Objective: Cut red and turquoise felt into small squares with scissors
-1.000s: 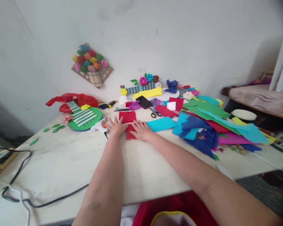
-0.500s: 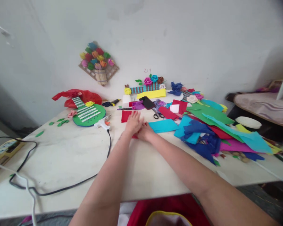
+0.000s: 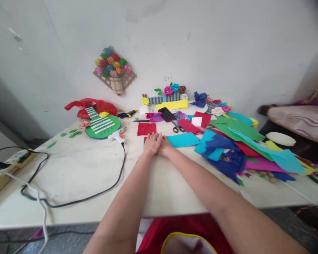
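My left hand (image 3: 153, 143) and my right hand (image 3: 166, 148) lie side by side, touching, pressed flat on the white table (image 3: 76, 169). Their fingers are stretched out over a small red paper piece that is almost wholly hidden beneath them. Just beyond the fingertips lies a separate red sheet (image 3: 146, 128). A cyan sheet (image 3: 182, 140) lies right beside my right hand. Neither hand grips anything.
A white glue gun (image 3: 116, 136) lies left of my hands; its black cable (image 3: 95, 195) loops across the table. Behind are a green round craft (image 3: 102, 125), scissors (image 3: 176, 129) and a black phone (image 3: 166, 114). A heap of coloured sheets (image 3: 235, 141) fills the right.
My hands, which were spread apart on the red piece, have come together over it and now cover it. The camera has shifted to the left.
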Tool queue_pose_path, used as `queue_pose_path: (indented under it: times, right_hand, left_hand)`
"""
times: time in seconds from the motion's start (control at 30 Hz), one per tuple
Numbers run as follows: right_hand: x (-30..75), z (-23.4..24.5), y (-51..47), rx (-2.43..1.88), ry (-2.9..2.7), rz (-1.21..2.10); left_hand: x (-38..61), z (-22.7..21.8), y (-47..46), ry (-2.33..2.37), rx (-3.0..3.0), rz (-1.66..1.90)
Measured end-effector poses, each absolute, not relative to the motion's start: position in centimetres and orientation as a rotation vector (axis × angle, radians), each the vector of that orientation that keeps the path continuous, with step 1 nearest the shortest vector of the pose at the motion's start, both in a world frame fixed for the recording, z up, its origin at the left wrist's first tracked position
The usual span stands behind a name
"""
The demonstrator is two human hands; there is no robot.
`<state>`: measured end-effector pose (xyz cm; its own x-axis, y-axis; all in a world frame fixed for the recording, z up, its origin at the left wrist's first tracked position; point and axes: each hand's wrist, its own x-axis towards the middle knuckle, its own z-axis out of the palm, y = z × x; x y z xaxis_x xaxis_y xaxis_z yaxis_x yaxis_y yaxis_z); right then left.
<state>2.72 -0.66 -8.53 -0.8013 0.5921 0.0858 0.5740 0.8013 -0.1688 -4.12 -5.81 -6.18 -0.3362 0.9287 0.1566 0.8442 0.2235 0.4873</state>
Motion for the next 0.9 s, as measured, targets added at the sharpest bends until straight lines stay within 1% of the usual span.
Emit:
queue_pose_path:
  times: [0.13,0.27,0.53,0.73,0.9]
  right_hand:
    - [2.6,-8.3,-0.6,-0.891,-2.907,0.086]
    - [2.7,-8.4,-0.5,-0.891,-2.906,0.064]
    - [2.6,-8.6,-0.5,-0.896,-2.901,-0.002]
    - [2.9,-8.1,-0.9,-0.889,-2.911,0.014]
    - [3.3,-7.3,-1.6,-0.994,-2.872,0.160]
  left_hand:
    - [-4.0,-5.9,-6.0,2.277,1.707,0.726]
    - [-4.3,-6.1,-6.2,2.309,1.605,0.736]
    - [-4.3,-6.2,-6.4,2.398,1.517,0.590]
    - [-4.6,-6.1,-7.0,2.461,1.598,0.468]
    - [-5.9,-6.1,-8.0,2.651,1.565,0.270]
